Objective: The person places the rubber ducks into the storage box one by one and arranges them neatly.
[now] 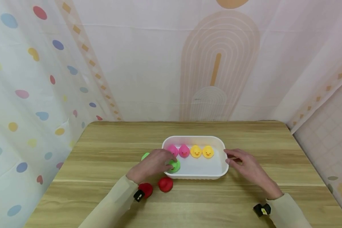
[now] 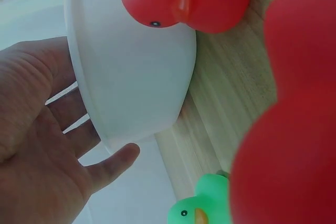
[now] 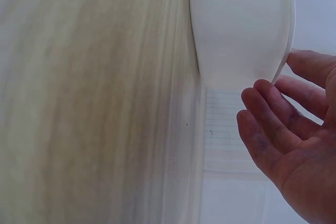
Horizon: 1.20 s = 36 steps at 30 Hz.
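Note:
On the table sits a white plastic container (image 1: 200, 176), with two pink rubber ducks (image 1: 184, 151) and two yellow rubber ducks (image 1: 208, 152) along its far side. My left hand (image 1: 155, 163) reaches over its left end, thumb and fingers about a green rubber duck (image 1: 175, 165) inside. In the left wrist view, the container wall hides that duck and parts of the left hand (image 2: 47, 140). My right hand (image 1: 246, 166) pinches the container's right rim; the right wrist view shows the fingertips of this hand (image 3: 299, 124) at the edge.
Two red rubber ducks (image 1: 165, 184) sit on the wooden table (image 1: 199, 205) by the container's near left corner. Another green rubber duck (image 1: 145, 155) is partly hidden behind the left hand. A patterned curtain (image 1: 148, 63) hangs behind the table.

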Each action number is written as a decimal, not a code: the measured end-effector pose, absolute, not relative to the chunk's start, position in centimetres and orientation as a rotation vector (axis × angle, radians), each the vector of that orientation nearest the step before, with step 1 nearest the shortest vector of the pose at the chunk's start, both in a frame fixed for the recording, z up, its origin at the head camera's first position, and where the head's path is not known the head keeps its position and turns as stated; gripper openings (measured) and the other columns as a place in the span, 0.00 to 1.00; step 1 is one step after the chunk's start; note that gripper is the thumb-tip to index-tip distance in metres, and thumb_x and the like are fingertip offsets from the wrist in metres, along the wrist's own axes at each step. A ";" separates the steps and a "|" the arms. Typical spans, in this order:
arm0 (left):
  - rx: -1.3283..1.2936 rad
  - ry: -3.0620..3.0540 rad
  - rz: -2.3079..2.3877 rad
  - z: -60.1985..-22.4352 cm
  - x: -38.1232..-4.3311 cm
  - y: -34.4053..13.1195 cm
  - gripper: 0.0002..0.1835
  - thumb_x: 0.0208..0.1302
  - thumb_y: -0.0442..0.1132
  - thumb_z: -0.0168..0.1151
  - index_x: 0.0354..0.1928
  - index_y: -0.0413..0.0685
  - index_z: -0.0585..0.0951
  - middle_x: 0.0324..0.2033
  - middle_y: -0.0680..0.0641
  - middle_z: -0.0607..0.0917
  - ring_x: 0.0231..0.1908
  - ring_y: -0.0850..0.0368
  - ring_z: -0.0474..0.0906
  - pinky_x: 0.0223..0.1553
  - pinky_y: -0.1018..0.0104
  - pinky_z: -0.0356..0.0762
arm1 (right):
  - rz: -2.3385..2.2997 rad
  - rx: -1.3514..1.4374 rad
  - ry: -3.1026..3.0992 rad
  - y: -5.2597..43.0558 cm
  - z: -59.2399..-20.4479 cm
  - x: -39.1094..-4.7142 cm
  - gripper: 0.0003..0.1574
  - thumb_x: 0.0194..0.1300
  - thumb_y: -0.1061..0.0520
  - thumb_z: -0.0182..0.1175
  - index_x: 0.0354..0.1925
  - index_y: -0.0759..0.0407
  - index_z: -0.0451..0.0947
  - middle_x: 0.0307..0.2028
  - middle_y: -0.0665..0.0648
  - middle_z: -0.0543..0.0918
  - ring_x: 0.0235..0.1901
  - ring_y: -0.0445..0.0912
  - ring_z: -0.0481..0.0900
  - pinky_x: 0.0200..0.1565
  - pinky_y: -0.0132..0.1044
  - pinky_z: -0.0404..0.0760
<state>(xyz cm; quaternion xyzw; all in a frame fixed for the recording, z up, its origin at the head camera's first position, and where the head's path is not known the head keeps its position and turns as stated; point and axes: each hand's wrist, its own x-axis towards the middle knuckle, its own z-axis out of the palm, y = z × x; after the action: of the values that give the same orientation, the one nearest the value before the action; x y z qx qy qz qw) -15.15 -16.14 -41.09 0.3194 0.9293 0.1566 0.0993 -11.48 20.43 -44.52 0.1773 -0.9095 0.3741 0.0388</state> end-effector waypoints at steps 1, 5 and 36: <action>0.949 2.749 0.462 -41.1 -15.1 -16.2 0.13 0.62 0.38 0.76 0.49 0.51 0.90 0.41 0.55 0.87 0.44 0.56 0.80 0.50 0.61 0.83 | 1.147 0.543 -2.788 20.4 -44.5 -11.5 0.23 0.73 0.57 0.65 0.62 0.65 0.81 0.53 0.61 0.85 0.45 0.49 0.84 0.43 0.35 0.86; 0.920 2.751 0.541 -40.9 -14.6 -16.6 0.13 0.66 0.38 0.72 0.52 0.51 0.88 0.49 0.52 0.87 0.52 0.54 0.81 0.57 0.56 0.81 | 1.148 0.535 -2.791 20.4 -44.5 -11.5 0.24 0.73 0.56 0.65 0.63 0.65 0.81 0.53 0.61 0.85 0.45 0.49 0.84 0.43 0.35 0.86; 0.779 2.954 1.146 -42.0 -12.1 -24.6 0.12 0.74 0.35 0.64 0.55 0.51 0.87 0.54 0.50 0.87 0.57 0.48 0.83 0.55 0.43 0.83 | 1.156 0.537 -2.800 20.5 -44.3 -11.4 0.25 0.74 0.55 0.65 0.63 0.65 0.80 0.56 0.63 0.84 0.46 0.50 0.85 0.45 0.36 0.86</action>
<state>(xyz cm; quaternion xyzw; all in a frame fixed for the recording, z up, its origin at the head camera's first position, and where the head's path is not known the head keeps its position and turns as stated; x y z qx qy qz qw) -12.10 -24.61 -42.04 0.2382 0.9037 0.3505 -0.0605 -11.40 20.48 -44.33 0.1745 -0.9097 0.3754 0.0324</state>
